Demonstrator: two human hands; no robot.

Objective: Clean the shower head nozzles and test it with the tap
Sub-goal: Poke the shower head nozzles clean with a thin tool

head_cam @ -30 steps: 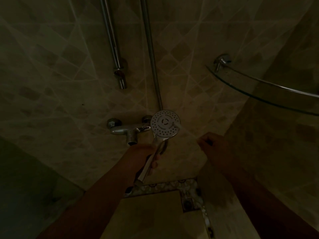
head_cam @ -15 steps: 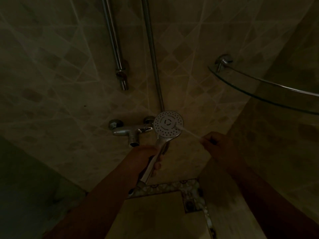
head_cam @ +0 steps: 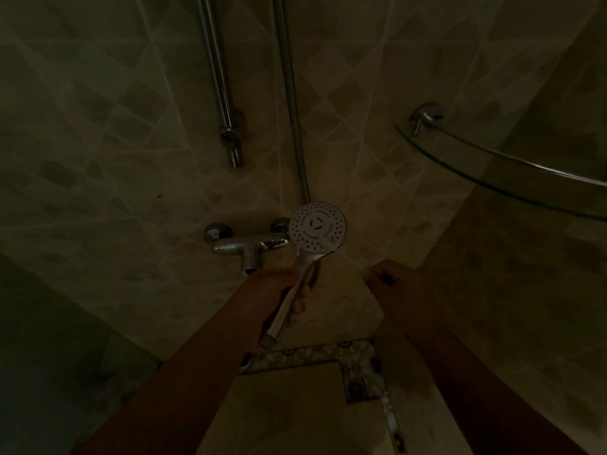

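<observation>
- the left hand (head_cam: 279, 284) has its grip wrapped round the chrome handle of the shower head (head_cam: 318, 227), holding it upright with the nozzle face turned toward the camera; likely so every nozzle can be seen and reached
- the shower head sits near frame centre, just at 3 o'clock of the tap (head_cam: 244, 246) and overlapping the tap's right end in this view; whether they touch cannot be told
- the right hand (head_cam: 392, 280) is at 4 o'clock of the nozzle face, close but apart from it, its grip narrow, curled round something small and dark; what it is cannot be told in this dim light
- a faint pale line seems to run from the nozzle face toward that hand, perhaps a thin pick or a jet; too dim to say
- the tap's lever looks untouched, so testing seems still to come
- the only holder in view is a glass shelf (head_cam: 492, 169) at 2 o'clock; nothing can be made out on it
- a rail (head_cam: 223, 93) hangs on the tiled wall at 12 o'clock
</observation>
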